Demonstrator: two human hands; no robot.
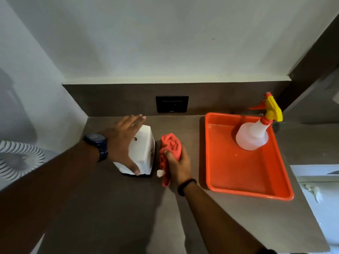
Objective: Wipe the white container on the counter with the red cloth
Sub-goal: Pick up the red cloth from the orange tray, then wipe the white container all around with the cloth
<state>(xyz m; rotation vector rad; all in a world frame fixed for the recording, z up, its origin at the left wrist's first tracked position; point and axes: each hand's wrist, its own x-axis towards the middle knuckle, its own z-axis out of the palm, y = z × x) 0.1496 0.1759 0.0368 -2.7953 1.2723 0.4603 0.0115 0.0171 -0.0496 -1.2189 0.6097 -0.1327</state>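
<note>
A white box-shaped container (144, 149) with small round holes stands on a black base on the brown counter, left of centre. My left hand (122, 142) lies over its top and left side, fingers spread, thumb down at its near corner. My right hand (178, 165) grips a bunched red cloth (169, 145), which presses against the container's right side. A strip of the cloth hangs down toward the counter's near side.
An orange tray (229, 173) sits to the right, holding a translucent spray bottle (253, 134) with a yellow and red trigger head. A black wall socket (172, 104) sits in the back panel. A white ribbed object (16, 158) is at the far left. The counter ends at the right (300, 208).
</note>
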